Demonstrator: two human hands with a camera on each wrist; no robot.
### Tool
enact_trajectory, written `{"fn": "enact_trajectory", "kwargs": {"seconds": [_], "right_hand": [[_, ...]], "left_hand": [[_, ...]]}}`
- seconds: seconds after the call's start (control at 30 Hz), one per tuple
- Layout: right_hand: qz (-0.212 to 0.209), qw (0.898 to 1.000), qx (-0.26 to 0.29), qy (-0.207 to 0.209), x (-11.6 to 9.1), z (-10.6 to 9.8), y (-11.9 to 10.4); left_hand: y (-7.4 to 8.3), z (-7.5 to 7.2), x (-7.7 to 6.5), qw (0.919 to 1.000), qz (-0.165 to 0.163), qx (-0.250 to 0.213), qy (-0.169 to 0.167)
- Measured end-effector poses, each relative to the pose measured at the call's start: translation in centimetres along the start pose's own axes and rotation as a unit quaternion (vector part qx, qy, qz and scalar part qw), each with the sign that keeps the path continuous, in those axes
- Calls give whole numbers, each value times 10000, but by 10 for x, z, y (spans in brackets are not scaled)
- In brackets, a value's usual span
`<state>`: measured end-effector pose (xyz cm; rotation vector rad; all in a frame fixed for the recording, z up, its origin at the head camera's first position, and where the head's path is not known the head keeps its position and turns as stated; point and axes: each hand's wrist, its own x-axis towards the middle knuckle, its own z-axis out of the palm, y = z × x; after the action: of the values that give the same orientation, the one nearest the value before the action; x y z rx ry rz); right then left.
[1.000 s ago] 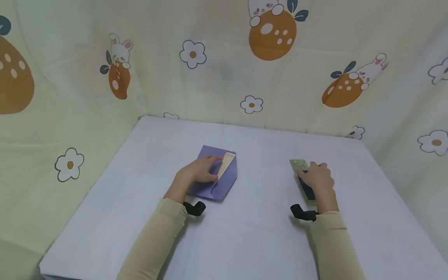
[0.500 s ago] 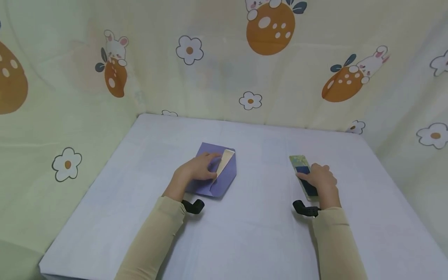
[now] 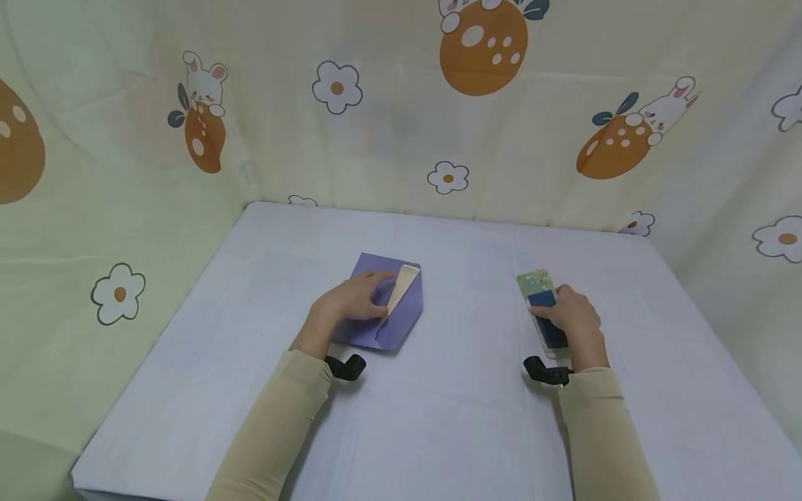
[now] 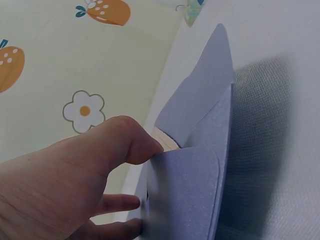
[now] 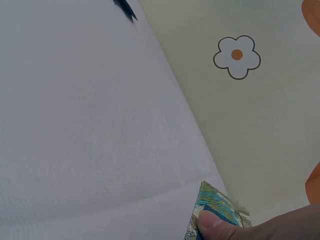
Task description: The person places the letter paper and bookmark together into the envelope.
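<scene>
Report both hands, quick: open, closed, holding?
Left hand: closed, pinching the envelope.
Right hand: closed, holding the packet.

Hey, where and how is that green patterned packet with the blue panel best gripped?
Probably across its width near the middle, coming from the right: the packet is long and narrow enough to pinch across. Its far end angles left, leaving its right edge toward the right hand, which holds it there now, with the thumb on the blue panel.
</scene>
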<state>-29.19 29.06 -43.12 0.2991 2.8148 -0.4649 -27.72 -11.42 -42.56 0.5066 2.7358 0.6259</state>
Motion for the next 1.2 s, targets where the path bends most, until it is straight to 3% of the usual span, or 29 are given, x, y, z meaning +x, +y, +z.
{"fn": "enact_trajectory", "kwargs": {"seconds": [0.43, 0.77, 1.2], "right_hand": [[-209, 9995, -197, 94, -11, -17, -6], [-575, 9982, -58, 127, -21, -30, -10], [-639, 9975, 280, 148, -21, -34, -2]], "left_hand": [[-3, 0, 2, 10000, -47, 8, -39], [-3, 0, 0, 10000, 8, 36, 7], [-3, 0, 0, 10000, 37, 26, 7]]}}
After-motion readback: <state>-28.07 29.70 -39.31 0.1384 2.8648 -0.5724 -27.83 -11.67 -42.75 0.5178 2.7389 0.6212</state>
